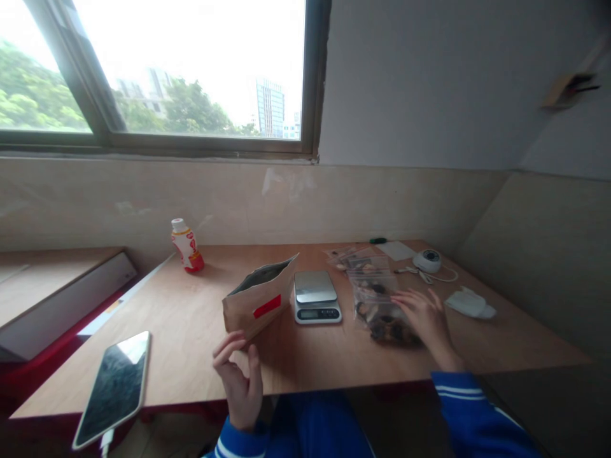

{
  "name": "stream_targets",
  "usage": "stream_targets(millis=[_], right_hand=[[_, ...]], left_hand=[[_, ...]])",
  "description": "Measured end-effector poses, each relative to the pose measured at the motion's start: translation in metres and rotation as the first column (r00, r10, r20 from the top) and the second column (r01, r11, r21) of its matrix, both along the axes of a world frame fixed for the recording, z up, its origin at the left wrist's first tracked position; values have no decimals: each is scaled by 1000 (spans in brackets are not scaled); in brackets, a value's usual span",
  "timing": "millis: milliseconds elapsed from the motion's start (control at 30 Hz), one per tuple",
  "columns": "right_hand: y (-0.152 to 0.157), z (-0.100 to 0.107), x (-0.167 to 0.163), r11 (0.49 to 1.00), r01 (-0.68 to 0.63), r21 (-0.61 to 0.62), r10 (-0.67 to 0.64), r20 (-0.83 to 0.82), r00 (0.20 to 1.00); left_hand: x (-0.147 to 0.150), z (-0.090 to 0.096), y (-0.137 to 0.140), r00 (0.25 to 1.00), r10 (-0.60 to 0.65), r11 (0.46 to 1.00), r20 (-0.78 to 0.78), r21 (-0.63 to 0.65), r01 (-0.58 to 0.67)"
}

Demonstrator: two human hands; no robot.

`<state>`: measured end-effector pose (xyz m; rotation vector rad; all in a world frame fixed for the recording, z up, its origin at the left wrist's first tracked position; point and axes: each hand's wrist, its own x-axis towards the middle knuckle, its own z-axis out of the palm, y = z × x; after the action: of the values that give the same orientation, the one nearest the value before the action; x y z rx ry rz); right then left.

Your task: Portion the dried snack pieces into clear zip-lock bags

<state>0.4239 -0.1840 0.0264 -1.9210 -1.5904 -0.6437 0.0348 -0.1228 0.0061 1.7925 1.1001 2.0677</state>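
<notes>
A brown paper pouch (258, 308) with a red label stands with its top agape, left of a small white kitchen scale (316, 298). My left hand (241, 381) is just below the pouch's near corner, fingers bent and apart, with nothing visible between them; whether it touches the pouch I cannot tell. To the right of the scale lie several clear zip bags (370, 273) of dark and pale dried pieces. My right hand (427, 321) pinches the upper edge of the nearest zip bag (394, 327), whose dark round contents are blurred and may be dried mushrooms.
A phone (114, 385) with a cable lies over the front left edge. Behind stands a red-and-white bottle (187, 247). On the right are a white dome camera (427, 261) with its cord, crumpled white plastic (470, 303), and a paper sheet (396, 250) beside a green-handled tool (378, 241).
</notes>
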Motion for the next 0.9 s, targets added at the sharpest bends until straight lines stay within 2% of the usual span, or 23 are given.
stream_targets(millis=[67,100,167,200,233,300,367,433,467,533,633,800,900], right_hand=[[-4,14,-15,1000,-21,16,21,-52,998],[-5,22,-25,999,-40,15,41,-105,994],[-8,38,-49,997,-78,10,78,-276,958],[-8,45,-62,995,-99,2,92,-384,919],[-8,51,-75,993,-118,-15,95,-493,865],[-6,61,-98,982,-180,-48,102,-671,734],[-1,67,-118,957,-285,-53,134,-792,596],[3,71,-137,910,-413,-38,175,-868,465],[5,72,-145,882,-469,-35,184,-892,413],[6,72,-161,841,-539,-46,180,-916,359],[6,70,-180,813,-579,-62,176,-921,346],[4,66,-198,802,-593,-74,218,-888,406],[5,65,-201,794,-603,-81,199,-902,382]], left_hand=[[11,6,-14,978,-206,969,13,-140,206],[17,10,-21,942,-336,911,20,-248,330],[31,19,-34,806,-583,695,106,-448,562],[39,24,-39,732,-660,579,172,-504,640],[47,28,-44,675,-693,490,253,-522,698],[64,34,-51,589,-693,352,416,-518,780],[78,40,-54,521,-670,266,529,-484,834],[86,44,-53,504,-664,257,553,-464,848],[88,45,-51,516,-662,272,545,-466,842],[87,46,-46,559,-647,313,518,-488,815],[81,43,-38,621,-606,360,497,-525,771],[68,39,-33,717,-542,421,439,-596,683],[60,42,-33,743,-551,448,380,-616,648]])
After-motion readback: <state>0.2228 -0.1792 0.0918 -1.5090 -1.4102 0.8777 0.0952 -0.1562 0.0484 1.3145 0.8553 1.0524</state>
